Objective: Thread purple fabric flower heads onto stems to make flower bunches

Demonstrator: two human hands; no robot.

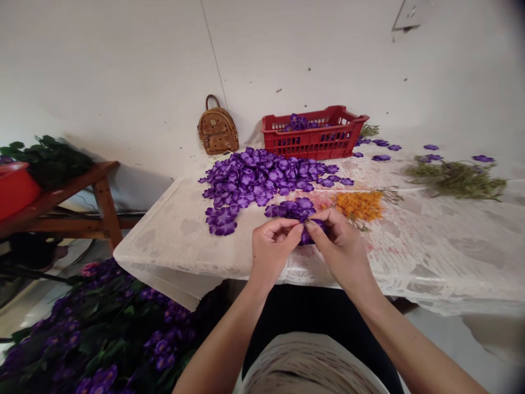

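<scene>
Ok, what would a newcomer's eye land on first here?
Probably the heap of purple blossoms on the table, in front of the red crate. Next, perhaps, the orange bunch just beyond the right hand. Then the left hand and right hand, pinching close together at the table's near side.

Purple petals (254,176), orange sprigs (360,206), red crate (311,148), brown backpack (218,130), perhaps dark-spotted

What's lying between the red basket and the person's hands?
The head view shows a heap of purple petals between the red basket and the left hand and right hand, plus a smaller petal cluster nearer the hands.
</scene>
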